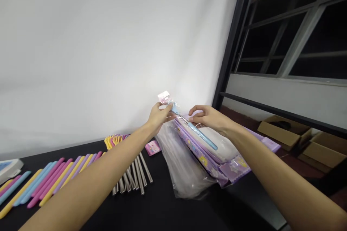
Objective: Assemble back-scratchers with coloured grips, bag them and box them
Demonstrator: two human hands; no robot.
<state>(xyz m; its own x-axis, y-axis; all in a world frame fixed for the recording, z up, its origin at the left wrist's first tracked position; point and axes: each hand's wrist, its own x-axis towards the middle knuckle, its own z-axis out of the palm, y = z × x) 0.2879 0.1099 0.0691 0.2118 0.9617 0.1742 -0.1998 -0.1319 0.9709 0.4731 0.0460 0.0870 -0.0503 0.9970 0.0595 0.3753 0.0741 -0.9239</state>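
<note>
The left hand (pixel 159 116) is closed in a pinch around the narrow end of a long blue handle (pixel 203 136), with thumb and fingers gripping it just below a scrap of clear wrapping with a pink tag (pixel 164 97). The handle slants down and to the right, away from that hand, and its far end lies over a white padded packet (pixel 214 144). The right hand (pixel 208 117) is curved, palm down, just above the middle of the handle; whether its fingers (pixel 195 112) are touching or gripping it, I cannot tell.

Under the handle, the white packet sits on a stack of purple printed sleeves (pixel 217 166), beside a loose clear plastic bag (pixel 181 166). These lie near the back right of the black bench (pixel 238 196). To the left of the left forearm is a bundle of metal tubes (pixel 132 177), with a small pink card (pixel 152 148) just behind it. Further left are rows of pink, blue, yellow and purple sticks (pixel 46 184), and a fan of similar pieces (pixel 116 141) sits near the back edge. A white box (pixel 9 169) is at the left edge. Beyond the bench on the right are two cardboard boxes (pixel 283 131) and a dark window (pixel 298 25).
</note>
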